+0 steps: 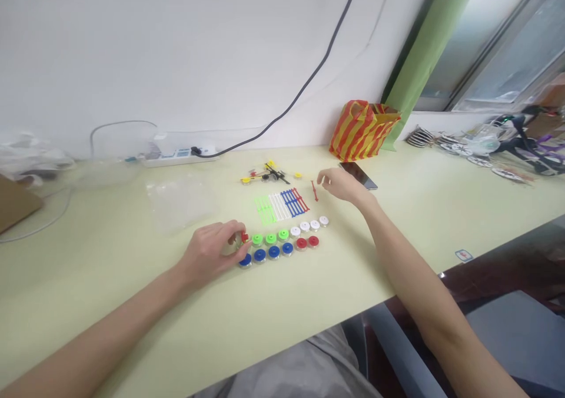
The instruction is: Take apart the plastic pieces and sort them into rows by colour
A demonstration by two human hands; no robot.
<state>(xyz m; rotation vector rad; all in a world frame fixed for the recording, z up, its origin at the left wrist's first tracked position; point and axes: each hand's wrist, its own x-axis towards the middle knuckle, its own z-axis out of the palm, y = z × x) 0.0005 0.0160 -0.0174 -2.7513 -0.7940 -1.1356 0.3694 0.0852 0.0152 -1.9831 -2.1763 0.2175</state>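
Note:
My left hand pinches a small round piece with a red top between thumb and fingertips, at the left end of two rows of similar discs. Alongside it sit several green-topped discs and white-topped discs. Nearer to me lie blue-topped discs and two red-topped discs. My right hand hovers with loosely curled fingers just right of a single red plastic rod; no held object shows in it. Left of that rod, green, white, blue and red rods lie side by side.
Behind the rods is a small black and yellow assembly. A phone and a striped bag stand beyond my right hand. A clear plastic bag and a power strip lie at left. Assorted parts crowd the right.

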